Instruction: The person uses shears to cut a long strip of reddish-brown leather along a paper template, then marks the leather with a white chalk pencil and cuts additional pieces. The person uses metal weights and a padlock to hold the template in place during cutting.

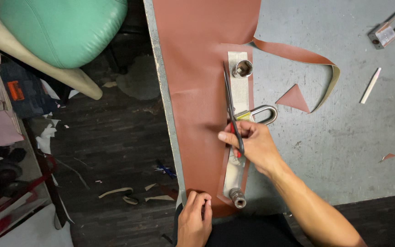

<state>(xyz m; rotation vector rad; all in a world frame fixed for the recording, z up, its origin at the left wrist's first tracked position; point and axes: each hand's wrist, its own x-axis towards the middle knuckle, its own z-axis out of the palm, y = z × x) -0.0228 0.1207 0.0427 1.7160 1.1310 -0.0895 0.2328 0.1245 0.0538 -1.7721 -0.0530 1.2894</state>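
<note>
1. R hand: fingers closed through the handles of 1 pair of scissors, blades pointing away from the person, lying along the left edge of the pale paper template.
2. L hand: fingers curled together, pressing down on the near edge of the brown leather sheet at the worktop's front; holds nothing else.
3. Leather sheet: 1 long piece, runs from near edge to far edge along the worktop's left side. Template strip lies on its right part, touching it.
4. Weights on the template, 3 in all: 1 metal socket at the far end, 1 smaller socket at the near end, 1 padlock mid-strip, just beside the R hand, shackle sticking out to the right.
5. Offcuts: 1 curling leather strip running off the sheet to the right, 1 small triangle scrap inside its loop, 1 tiny scrap well apart at right.
6. Further out: 2nd padlock at far-right corner; 1 white stick near it, maybe chalk, can't tell.
7. Worktop: grey, scuffed, ribbed texture.
8. Room: dark floor at left w/ paper and leather scraps; green cushioned seat top left; cluttered fabrics at far left.
</note>
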